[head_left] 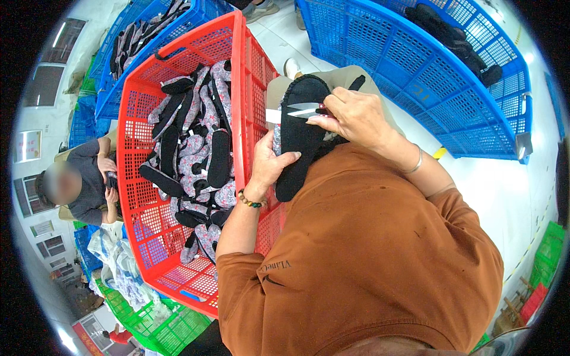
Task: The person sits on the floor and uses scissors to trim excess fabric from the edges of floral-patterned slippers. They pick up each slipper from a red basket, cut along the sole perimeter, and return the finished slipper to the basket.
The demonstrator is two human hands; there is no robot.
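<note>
A slipper with a black sole (297,136) rests over my lap, its sole facing up. Closed around its near side is my left hand (268,165), thumb pressed on the sole; a bit of grey floral fabric shows by the fingers. My right hand (359,117) grips small thread snips (306,111), whose two pointed blades are parted and lie over the upper part of the sole. Behind my right hand, more dark material shows at the lap, mostly hidden. Just left of my left hand, several grey floral slippers (193,154) with black soles lie heaped in a red crate (239,118).
A blue crate (409,65) holding black items stands ahead on the right. Another blue crate (110,101) with slippers is at the far left. A green crate (163,326) sits lower left. Beyond the red crate, a seated person (89,172) handles a small dark item.
</note>
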